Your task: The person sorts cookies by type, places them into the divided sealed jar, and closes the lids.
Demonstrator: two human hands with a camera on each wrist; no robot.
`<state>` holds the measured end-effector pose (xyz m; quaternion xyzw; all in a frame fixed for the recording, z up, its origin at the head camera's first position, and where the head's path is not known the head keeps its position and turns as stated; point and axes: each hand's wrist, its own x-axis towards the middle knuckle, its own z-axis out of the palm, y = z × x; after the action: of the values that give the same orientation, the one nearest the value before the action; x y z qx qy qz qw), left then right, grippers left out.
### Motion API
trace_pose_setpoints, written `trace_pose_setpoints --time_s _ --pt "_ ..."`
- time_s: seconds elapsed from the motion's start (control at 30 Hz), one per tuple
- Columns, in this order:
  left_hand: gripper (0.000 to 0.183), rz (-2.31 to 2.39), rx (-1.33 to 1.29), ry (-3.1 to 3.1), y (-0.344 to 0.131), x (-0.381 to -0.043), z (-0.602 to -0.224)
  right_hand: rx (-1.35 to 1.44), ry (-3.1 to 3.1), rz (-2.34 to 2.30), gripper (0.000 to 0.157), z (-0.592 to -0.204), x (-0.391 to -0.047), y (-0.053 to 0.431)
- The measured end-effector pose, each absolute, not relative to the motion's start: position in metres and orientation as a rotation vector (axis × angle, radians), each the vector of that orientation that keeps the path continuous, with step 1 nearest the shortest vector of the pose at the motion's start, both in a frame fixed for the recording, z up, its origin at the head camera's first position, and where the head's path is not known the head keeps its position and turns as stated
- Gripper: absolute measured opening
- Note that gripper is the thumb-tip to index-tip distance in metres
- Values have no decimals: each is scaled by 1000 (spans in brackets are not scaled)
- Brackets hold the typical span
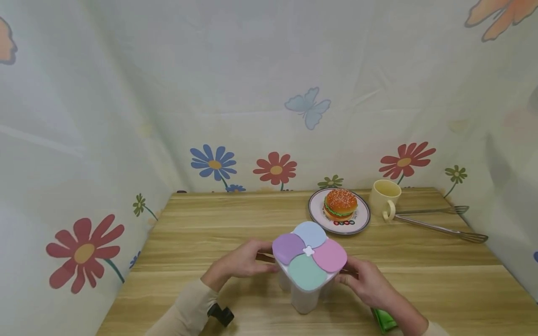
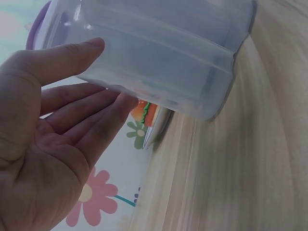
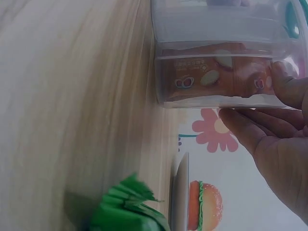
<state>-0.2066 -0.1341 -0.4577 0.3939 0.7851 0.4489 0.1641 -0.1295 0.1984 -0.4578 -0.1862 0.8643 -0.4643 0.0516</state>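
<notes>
A clear plastic storage box (image 1: 304, 301) stands on the wooden table, topped by a lid (image 1: 308, 275) with purple, blue, pink and green petals. Through its wall in the right wrist view shows an orange-brown printed packet (image 3: 207, 77). My left hand (image 1: 248, 261) is at the box's left side, its fingers (image 2: 103, 122) fairly straight and touching the wall, the thumb (image 2: 72, 57) extended along another face. On the opposite side my right hand (image 1: 365, 282) holds one lobe of the box between thumb (image 3: 286, 86) and fingers.
Behind the box, a toy hamburger (image 1: 340, 204) sits on a plate (image 1: 315, 212). A yellow mug (image 1: 380, 198) stands to its right, beside two metal whisk-like utensils (image 1: 433, 225). A green packet (image 1: 383, 321) lies near my right forearm. Flowered cloth (image 1: 244, 93) encloses the table.
</notes>
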Motion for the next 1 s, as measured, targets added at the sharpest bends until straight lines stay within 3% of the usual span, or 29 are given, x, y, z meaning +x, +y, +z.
trace_pose_setpoints --time_s 0.43,1.0 --pt "33 1289 1132 2274 -131 -193 -461 -693 2730 -1363 27 -463 -138 202" --pt "36 1290 1134 2300 -124 -179 -462 -615 2730 -1337 27 -462 -147 205"
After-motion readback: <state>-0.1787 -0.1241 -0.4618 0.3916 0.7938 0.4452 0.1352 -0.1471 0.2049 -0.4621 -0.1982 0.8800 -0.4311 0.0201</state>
